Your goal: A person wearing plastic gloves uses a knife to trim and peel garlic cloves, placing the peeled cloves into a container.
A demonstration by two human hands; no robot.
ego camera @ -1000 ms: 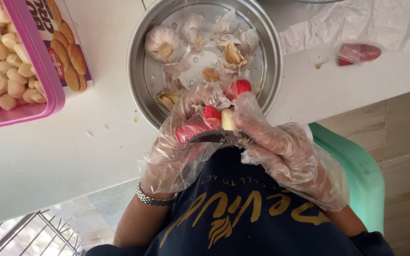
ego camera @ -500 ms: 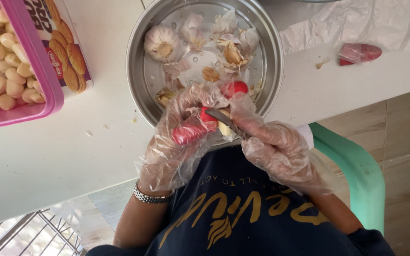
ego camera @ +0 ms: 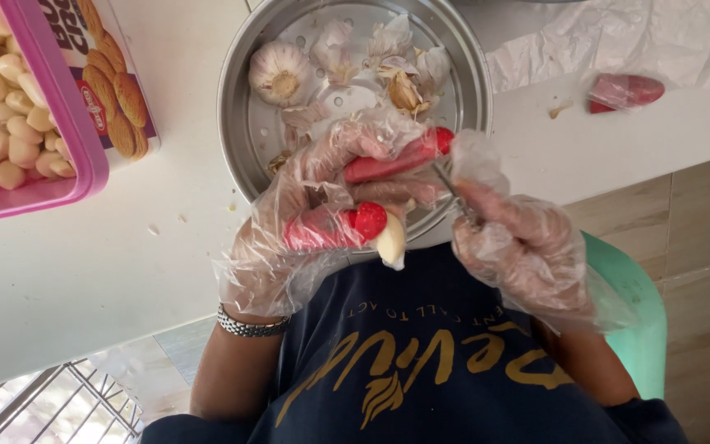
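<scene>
My gloved left hand (ego camera: 330,218) pinches a peeled garlic clove (ego camera: 390,240) just over the perforated steel tray (ego camera: 244,123); my right hand (ego camera: 507,238) is closed round a small knife (ego camera: 454,191) (blade barely visible). Best to lift skin gently, blade angled away from fingertips.

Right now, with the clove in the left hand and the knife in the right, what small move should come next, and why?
Probably bring the knife in the right hand back to the garlic clove pinched by the left hand. The blade is apart from the clove, and whether any skin remains on it cannot be told.
</scene>
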